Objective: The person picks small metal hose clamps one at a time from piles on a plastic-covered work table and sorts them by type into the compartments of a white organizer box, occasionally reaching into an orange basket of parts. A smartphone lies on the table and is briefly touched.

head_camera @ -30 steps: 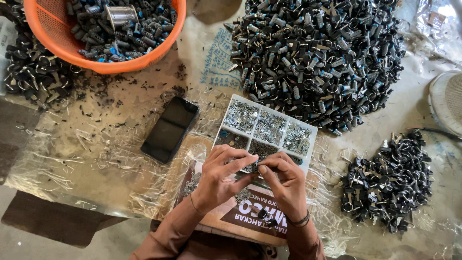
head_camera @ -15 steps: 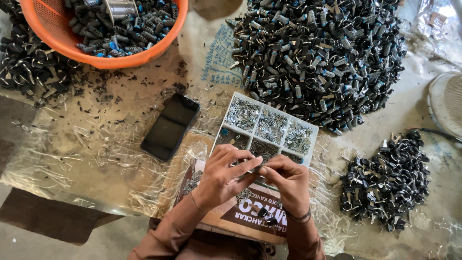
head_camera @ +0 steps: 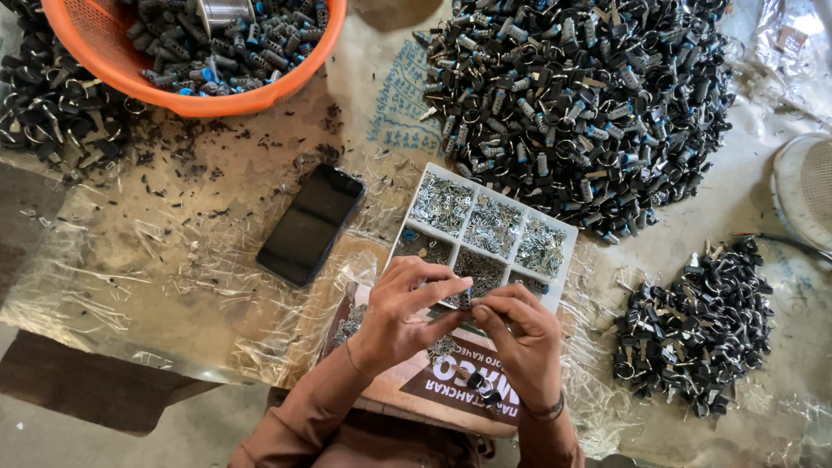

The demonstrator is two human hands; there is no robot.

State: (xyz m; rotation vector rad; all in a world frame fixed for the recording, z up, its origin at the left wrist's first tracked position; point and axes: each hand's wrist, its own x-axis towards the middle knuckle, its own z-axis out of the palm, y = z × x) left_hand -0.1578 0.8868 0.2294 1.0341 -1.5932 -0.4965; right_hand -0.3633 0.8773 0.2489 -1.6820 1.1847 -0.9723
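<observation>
My left hand (head_camera: 406, 310) and my right hand (head_camera: 520, 334) meet fingertip to fingertip over the near edge of a white compartment tray (head_camera: 565, 232) filled with small silver metal parts. Between the fingertips I pinch a tiny metal piece, too small to make out. Below my hands lies a brown printed board (head_camera: 442, 381) with a small dark part on it. A black phone (head_camera: 312, 224) lies face up to the left of the tray.
An orange basket (head_camera: 165, 87) of dark cylindrical parts sits top left, with a loose dark heap (head_camera: 52, 108) beside it. A large pile (head_camera: 576, 104) fills the top right, a smaller pile (head_camera: 698, 325) the right. Clear plastic sheeting (head_camera: 156, 277) covers the table. A white fan (head_camera: 806, 186) stands at the right edge.
My hands stay together over the tray's near edge, with only small finger shifts. The view has drifted slightly.
</observation>
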